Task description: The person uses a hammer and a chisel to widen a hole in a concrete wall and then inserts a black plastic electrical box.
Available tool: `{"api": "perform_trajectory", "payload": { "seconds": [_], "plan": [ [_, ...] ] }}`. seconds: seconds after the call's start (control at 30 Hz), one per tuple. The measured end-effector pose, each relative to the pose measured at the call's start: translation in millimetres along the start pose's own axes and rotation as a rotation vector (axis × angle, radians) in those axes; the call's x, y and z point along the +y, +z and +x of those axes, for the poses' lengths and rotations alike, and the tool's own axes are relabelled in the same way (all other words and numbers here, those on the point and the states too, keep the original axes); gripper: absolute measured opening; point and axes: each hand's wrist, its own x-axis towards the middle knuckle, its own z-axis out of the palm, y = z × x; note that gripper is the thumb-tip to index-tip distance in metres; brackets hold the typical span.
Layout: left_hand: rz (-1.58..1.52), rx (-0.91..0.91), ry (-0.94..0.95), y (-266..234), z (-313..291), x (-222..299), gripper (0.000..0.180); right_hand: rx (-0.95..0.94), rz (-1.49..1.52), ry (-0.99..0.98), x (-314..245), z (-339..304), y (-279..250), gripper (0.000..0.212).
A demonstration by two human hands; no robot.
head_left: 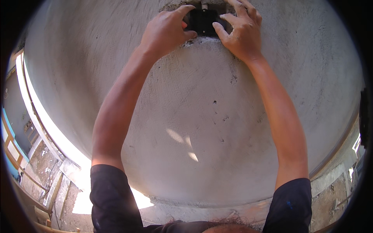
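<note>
A black square electrical box [203, 22] sits in a rough-edged recess in the grey plastered wall [194, 93], high in front of me. Both my arms reach up to it. My left hand [168, 30] curls at the box's left side, with the index finger above and the thumb below. On the opposite side, my right hand [244, 34] has its thumb and index finger at the box's right edge, while the other fingers rest higher, by the recess rim. A short pale conduit stub [204, 6] shows above the box. The fingertips inside the recess are partly hidden.
The plaster below has small pits and patches of sunlight [175, 136]. At the lower left, wooden planks [58, 190] lie on dirt ground beside a brightly lit strip. A blue-edged frame [13, 134] stands at the far left. Debris-strewn ground [334, 202] shows at the lower right.
</note>
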Motion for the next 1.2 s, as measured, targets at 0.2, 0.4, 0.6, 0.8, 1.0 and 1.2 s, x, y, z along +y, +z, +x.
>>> {"api": "perform_trajectory", "payload": {
  "seconds": [0.2, 0.4, 0.6, 0.8, 1.0, 1.2],
  "plan": [
    [-0.06, -0.013, 0.071, -4.6, -1.1, -3.3, 0.073, 0.04, -0.03, -0.006, 0.9, 1.6, 4.2, 0.019],
    [-0.121, 0.008, 0.055, -1.8, -3.6, -2.6, 0.074, 0.011, -0.044, -0.003, -3.3, 2.1, 7.7, 0.021],
    [-0.116, 0.021, 0.059, 3.4, -6.3, -6.2, 0.075, 0.013, -0.059, 0.001, -1.8, 3.2, 1.3, 0.021],
    [-0.11, 0.018, 0.002, 2.9, -7.6, 0.4, 0.076, 0.047, -0.001, 0.02, -1.1, 1.8, 2.1, 0.019],
    [-0.047, 0.018, -0.051, 6.2, -5.8, 3.6, 0.075, 0.246, 0.038, 0.084, 11.5, -3.5, 13.6, 0.015],
    [0.019, 0.055, -0.032, 4.1, -6.8, 11.9, 0.076, 0.362, 0.084, 0.147, 18.0, -4.1, 13.6, 0.01]
  ]
}}
